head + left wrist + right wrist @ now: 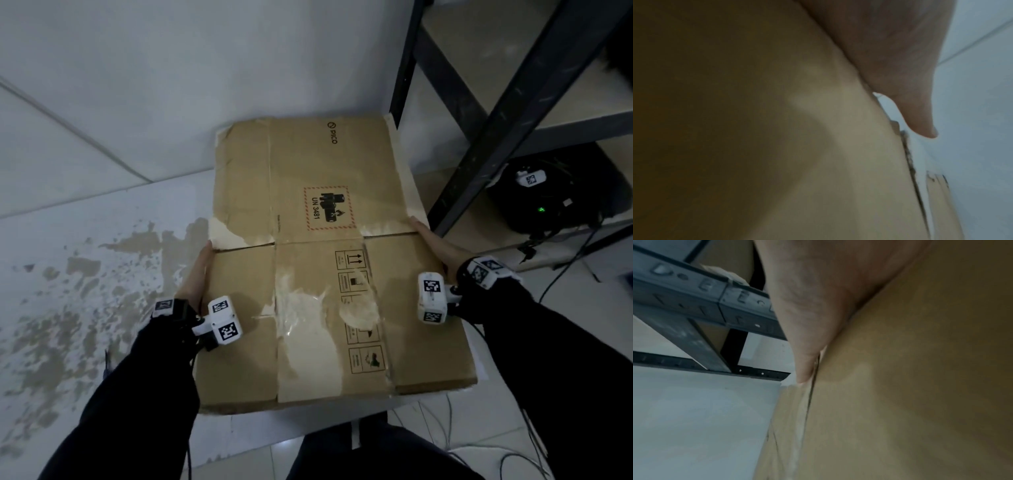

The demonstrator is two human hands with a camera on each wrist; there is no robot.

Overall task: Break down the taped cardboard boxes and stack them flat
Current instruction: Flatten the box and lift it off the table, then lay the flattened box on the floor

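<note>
Your left hand (197, 274) lies flat along the nine o'clock edge of the flattened cardboard box (318, 260), fingers (920, 116) straight and pressed against the side; whether any curl beneath the board is hidden. The left wrist view is blurred and shows only brown board, a straight finger and the pale floor (85, 274).

The box fills the centre of the head view, held between both hands above the floor, its far end at twelve o'clock near the wall (171, 68). Torn tape (308, 325) crosses its middle, and a hazard label (329, 209) reading "UN 3481" can be made out; the small handling symbols beside the tape are too dim to read. What lies under the box is covered.

Your right hand (433, 243) mirrors the left at the three o'clock edge, fingers (803, 363) straight along the board, their undersides out of sight. Just beyond it at one to two o'clock stands a dark metal shelving rack (479, 137), cut off by the frame. A black device (544, 202) with a green light sits on its low shelf, its shape hard to make out, with cables (565, 263) trailing to the floor.
</note>
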